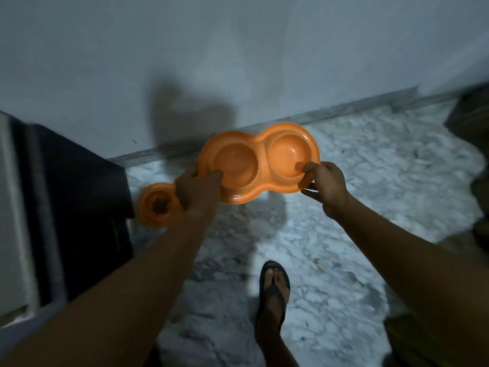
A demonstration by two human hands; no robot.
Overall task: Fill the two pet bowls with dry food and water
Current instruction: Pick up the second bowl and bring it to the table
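An orange double pet bowl (260, 160) with two round wells is held up above the marble floor, near the wall. My left hand (197, 189) grips its left rim, thumb over the edge of the left well. My right hand (324, 185) pinches its right rim, thumb inside the right well. Both wells look empty. A second orange bowl (156, 205) lies on the floor below my left hand; its visible well holds some dark brown bits, and the rest of it is hidden behind my left wrist.
A dark cabinet (76, 202) stands at the left against the pale wall (238, 49). White-grey marble floor (370, 181) spreads to the right. My sandalled foot (274, 287) is at the bottom centre. Another dark object (471, 115) sits at the far right.
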